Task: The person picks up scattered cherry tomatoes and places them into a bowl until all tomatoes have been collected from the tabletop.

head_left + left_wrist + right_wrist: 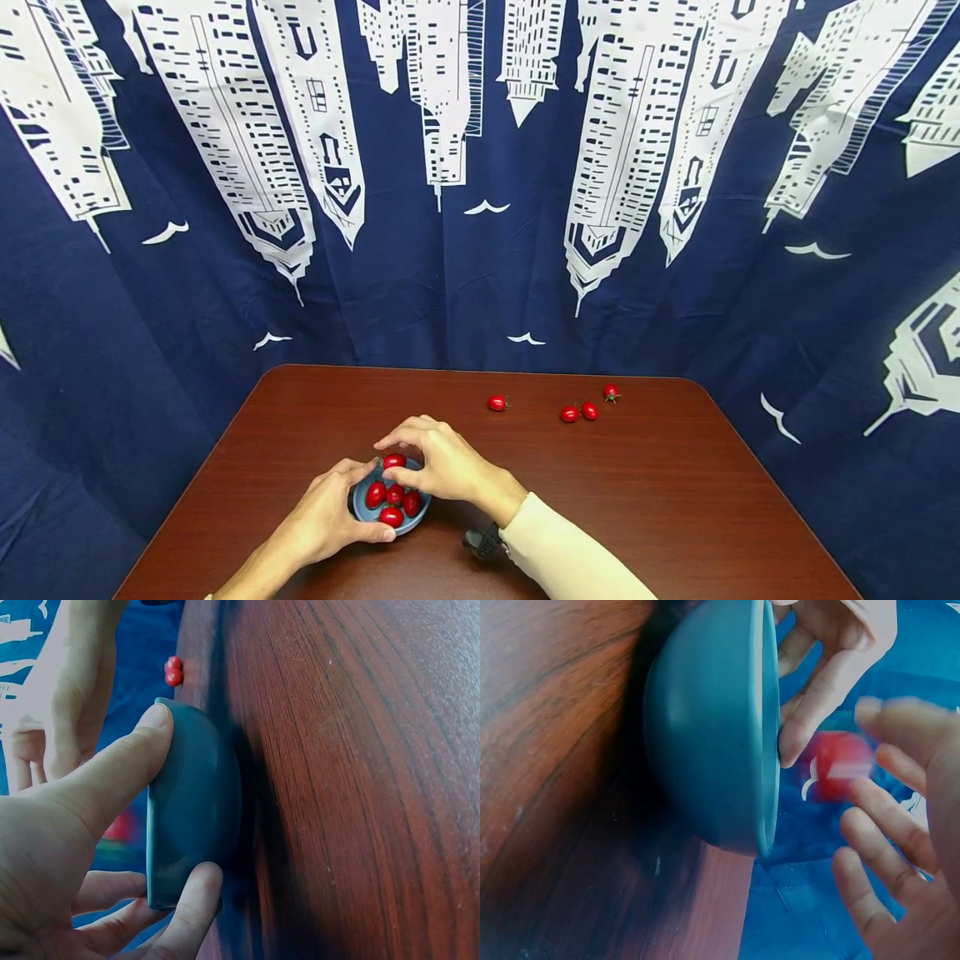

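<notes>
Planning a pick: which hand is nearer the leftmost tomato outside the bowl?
Right hand: it's over the bowl, left of the tomato; the left hand grips the bowl, farther left.

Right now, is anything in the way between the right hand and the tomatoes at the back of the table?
Nothing visible stands in the way: only bare table lies between the right hand and those four tomatoes.

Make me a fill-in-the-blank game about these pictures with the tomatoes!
The hand gripping the bowl is the person's ____ one.
The tomatoes in the bowl are coloured ____.
The loose tomatoes on the table number ____.
The buildings on the cloth hang upside ____.

Missing words: left; red; four; down.
</notes>
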Demonstrator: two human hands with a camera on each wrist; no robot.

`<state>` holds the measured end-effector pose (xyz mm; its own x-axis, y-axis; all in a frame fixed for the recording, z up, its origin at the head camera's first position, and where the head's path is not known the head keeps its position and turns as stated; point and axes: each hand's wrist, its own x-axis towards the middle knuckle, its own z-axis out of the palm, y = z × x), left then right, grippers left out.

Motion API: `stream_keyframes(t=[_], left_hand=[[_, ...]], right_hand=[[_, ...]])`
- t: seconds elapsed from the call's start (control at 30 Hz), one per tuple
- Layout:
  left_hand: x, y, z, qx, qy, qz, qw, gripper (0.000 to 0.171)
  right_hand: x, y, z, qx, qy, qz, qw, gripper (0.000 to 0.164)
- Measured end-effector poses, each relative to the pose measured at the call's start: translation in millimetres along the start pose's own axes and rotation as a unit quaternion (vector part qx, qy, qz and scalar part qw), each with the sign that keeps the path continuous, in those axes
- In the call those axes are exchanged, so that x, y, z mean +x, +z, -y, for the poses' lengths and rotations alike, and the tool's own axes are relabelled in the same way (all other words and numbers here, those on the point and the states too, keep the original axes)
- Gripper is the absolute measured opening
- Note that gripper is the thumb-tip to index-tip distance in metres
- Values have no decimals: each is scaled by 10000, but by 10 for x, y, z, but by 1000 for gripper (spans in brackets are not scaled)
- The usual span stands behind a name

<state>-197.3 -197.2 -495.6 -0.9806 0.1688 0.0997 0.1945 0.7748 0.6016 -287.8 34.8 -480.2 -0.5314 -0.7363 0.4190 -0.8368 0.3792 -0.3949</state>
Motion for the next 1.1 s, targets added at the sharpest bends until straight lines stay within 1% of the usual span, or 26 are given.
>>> stream_keyframes(t=[0.13,0.47,0.63,0.77,0.93,1.1], left_hand=[[-4,-5,1,-11,-3,5,10000,103],[-10,-12,-9,-70,43,-53,10000,105],[-14,-11,-15,-118,2,-32,9999,106],[-21,-29,-8,-118,32,-67,9999,106],[-29,-39,21,-206,8,-95,9997,105],[-27,-10,4,-288,-59,-71,9995,104]], right_hand=[[-27,-1,2,-80,77,-93,9999,44],[-97,-83,18,-19,143,-229,9996,42],[-139,-130,8,-48,306,-279,9991,42],[-165,-187,1,-40,414,-322,9986,41],[-202,-269,-57,-129,445,-404,9981,39],[-290,-407,-208,-289,424,-647,9966,36]])
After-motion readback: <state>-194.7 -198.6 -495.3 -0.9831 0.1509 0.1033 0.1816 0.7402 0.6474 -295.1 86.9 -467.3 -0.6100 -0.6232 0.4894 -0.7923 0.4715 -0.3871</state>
